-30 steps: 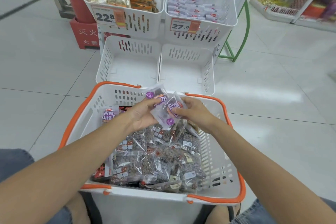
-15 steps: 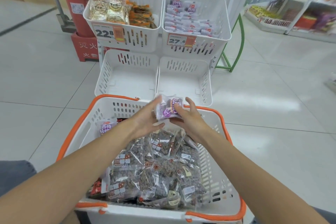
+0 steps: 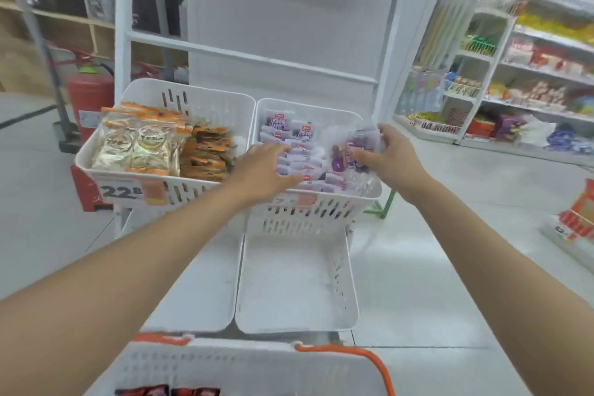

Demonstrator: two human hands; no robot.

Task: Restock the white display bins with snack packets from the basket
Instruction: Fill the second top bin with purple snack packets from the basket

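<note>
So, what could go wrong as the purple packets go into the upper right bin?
1. The right hand holds several purple packets close to the right rim of the bin; one could slip over it and fall.
2. The left hand lies on the stocked packets and may push their rows out of order.

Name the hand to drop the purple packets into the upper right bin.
Right. The right hand holds the purple packets over that bin; the left hand lies flat on its stock.

One head-worn camera.
Faces forward and down, close over the white display bins [image 3: 305, 215] and the basket [image 3: 244, 363] rim.
</note>
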